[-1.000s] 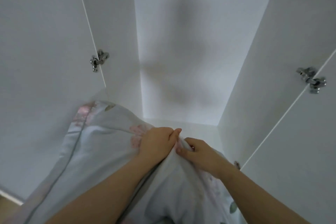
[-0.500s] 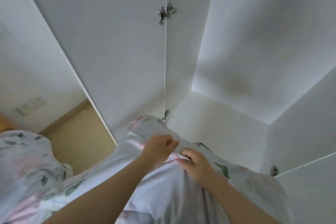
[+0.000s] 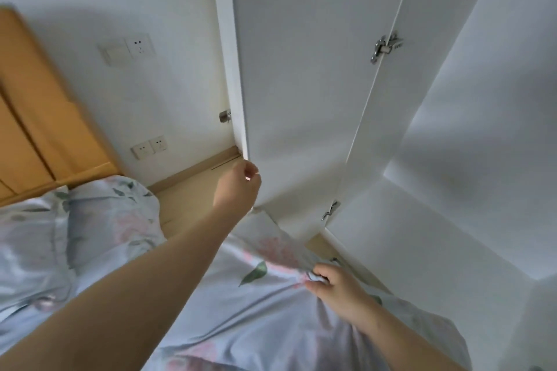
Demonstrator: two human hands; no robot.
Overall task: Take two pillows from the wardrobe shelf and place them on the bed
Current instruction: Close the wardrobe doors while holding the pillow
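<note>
A floral pillow (image 3: 247, 304) in pale blue fabric fills the lower middle of the view, low in front of the open wardrobe. My right hand (image 3: 334, 286) pinches a fold of its cover near the top edge. My left hand (image 3: 241, 187) is off the pillow and stretched forward, with its fingers curled at the lower corner of the white wardrobe door (image 3: 301, 84). A second floral pillow (image 3: 99, 220) lies on the bed at the left. The wardrobe shelf (image 3: 422, 250) shows bare white board.
A wooden headboard (image 3: 33, 117) stands at the far left against the wall. Wall sockets (image 3: 149, 146) sit low between the bed and the wardrobe. A strip of tan floor (image 3: 193, 187) runs between them. Metal hinges (image 3: 385, 47) are fixed on the door.
The view has swung left from the wardrobe interior toward the bed. My left hand let go of the pillow and reached to the door's lower corner. My right hand kept hold of the pillow.
</note>
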